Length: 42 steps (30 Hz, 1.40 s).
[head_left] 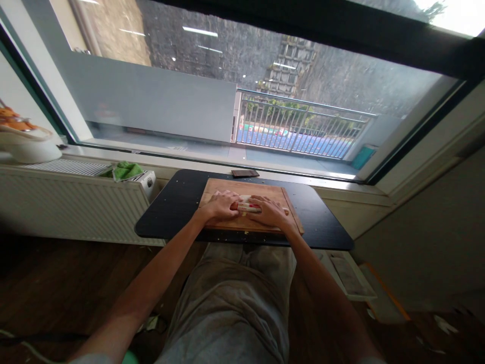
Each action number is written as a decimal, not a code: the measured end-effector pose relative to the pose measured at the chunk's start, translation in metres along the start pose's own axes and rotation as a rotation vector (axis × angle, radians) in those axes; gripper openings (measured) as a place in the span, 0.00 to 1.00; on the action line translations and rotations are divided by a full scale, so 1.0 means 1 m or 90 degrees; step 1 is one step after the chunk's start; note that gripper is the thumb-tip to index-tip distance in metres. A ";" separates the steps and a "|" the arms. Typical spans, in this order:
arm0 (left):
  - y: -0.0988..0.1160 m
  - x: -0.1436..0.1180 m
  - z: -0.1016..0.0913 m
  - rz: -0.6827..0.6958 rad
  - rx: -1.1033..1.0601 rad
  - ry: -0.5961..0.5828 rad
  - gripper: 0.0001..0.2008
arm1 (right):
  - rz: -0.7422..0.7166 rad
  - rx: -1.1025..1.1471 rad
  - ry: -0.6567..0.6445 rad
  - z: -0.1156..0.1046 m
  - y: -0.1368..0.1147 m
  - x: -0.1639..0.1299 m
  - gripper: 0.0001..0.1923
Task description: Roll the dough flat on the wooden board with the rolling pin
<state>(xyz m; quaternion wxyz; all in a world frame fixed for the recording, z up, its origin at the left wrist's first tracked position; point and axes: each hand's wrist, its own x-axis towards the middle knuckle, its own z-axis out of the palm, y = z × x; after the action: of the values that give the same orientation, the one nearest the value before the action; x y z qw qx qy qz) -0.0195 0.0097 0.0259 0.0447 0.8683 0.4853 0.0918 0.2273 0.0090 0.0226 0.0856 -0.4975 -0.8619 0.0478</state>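
Board (227, 189) on table (326, 222), centre. Both hands on board: left hand (222, 206) left, right hand (270, 212) right, packet (248, 206) between. Phone (245, 173) behind board. Radiator (68, 202) left of table.

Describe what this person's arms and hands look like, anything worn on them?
Both forearms are bare, with no sleeves in view up to the frame's bottom edge. The left hand and right hand wear no gloves; no watch or wristband shows. Rings are too small to tell.
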 end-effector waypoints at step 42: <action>0.004 0.000 -0.005 -0.010 -0.006 -0.034 0.32 | 0.017 0.002 -0.068 -0.008 -0.010 0.017 0.36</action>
<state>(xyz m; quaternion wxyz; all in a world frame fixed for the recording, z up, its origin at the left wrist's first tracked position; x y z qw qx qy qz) -0.0169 0.0076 0.0316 0.0626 0.8665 0.4901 0.0710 0.2118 0.0185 0.0338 0.0395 -0.5053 -0.8586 0.0772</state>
